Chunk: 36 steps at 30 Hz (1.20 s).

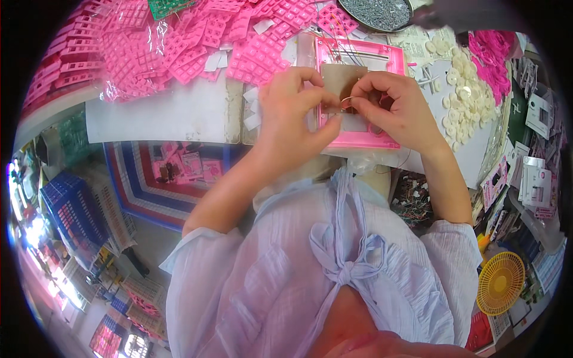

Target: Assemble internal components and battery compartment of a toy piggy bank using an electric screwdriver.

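Note:
A pink plastic frame-shaped casing [391,58] lies on the table before me, with a brownish square sheet or plate [334,74] over its middle. My right hand [397,107] pinches a thin, light-coloured wire [348,99] between thumb and forefinger, above the plate. From the other side my left hand [295,110] is curled in close, its fingertips near the wire's end. Whatever sits between those left fingertips is too small to make out. Several thin coloured wires [349,51] stick up at the casing's far side.
Pink keypad pieces [256,56] heap up at the far left, some under clear plastic. A round tray of small metal screws [379,13] stands at the back. White round parts [462,89] and pink cord [489,59] lie at right. A yellow basket [501,283] sits lower right.

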### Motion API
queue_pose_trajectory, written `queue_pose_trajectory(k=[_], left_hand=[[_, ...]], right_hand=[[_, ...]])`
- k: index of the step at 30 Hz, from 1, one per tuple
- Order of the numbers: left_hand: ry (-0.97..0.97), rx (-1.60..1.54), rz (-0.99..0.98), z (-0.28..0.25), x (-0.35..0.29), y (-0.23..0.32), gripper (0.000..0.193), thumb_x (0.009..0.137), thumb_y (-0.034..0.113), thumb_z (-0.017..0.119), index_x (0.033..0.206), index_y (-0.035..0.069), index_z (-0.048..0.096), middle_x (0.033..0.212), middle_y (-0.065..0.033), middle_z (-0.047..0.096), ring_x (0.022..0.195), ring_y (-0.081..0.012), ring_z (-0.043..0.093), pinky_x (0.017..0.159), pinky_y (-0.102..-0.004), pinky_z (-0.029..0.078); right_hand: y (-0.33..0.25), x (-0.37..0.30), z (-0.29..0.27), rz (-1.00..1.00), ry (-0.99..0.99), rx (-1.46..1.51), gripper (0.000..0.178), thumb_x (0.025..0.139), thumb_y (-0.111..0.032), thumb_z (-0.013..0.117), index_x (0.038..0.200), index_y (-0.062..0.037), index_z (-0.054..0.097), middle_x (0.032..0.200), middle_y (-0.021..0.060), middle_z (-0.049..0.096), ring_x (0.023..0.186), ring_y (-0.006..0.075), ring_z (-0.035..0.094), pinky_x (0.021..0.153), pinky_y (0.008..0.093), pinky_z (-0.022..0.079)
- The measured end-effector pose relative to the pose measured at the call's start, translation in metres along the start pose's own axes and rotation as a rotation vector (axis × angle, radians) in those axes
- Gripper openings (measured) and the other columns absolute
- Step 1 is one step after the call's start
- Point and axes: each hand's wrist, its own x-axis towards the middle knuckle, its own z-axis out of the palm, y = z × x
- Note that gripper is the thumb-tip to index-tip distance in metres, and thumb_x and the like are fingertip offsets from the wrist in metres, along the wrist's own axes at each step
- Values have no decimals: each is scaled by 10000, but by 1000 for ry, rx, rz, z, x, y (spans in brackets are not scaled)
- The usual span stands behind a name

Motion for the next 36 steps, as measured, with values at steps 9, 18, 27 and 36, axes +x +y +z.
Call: queue_pose_trajectory(k=[9, 18, 27, 36], left_hand=[[36, 27, -1, 9, 1, 1, 165, 722, 82, 786, 872, 54, 722, 1048, -96, 599, 961, -239, 591, 827, -360, 440], [17, -43, -31, 10, 0, 1, 152, 748, 62, 757, 892, 32, 716, 1039, -109, 574, 992, -251, 573, 876, -365, 447], [-49, -207, -98, 10, 1, 2, 115, 780, 22, 741, 878, 8, 683, 1008, -100, 560, 969, -231, 557, 857, -341, 457], [-23, -202, -46, 10, 1, 11, 98, 815, 19, 717, 908, 9, 686, 871, -80, 580, 823, -183, 572, 729, -305, 462]], right_hand=[[1, -2, 1, -40, 24, -18, 91, 892, -88, 698, 901, 3, 689, 664, -7, 581, 604, 50, 508, 539, 238, 400], [2, -3, 0, -44, 20, 0, 76, 889, -83, 700, 905, -11, 682, 683, -7, 593, 615, 51, 519, 552, 238, 416], [12, -10, 19, -566, 312, -449, 157, 813, -58, 756, 952, -47, 685, 975, 83, 694, 745, 244, 651, 641, 328, 531], [19, -23, 27, -546, 347, -379, 213, 751, 16, 759, 943, -27, 677, 972, 84, 728, 792, 263, 674, 680, 331, 556]])
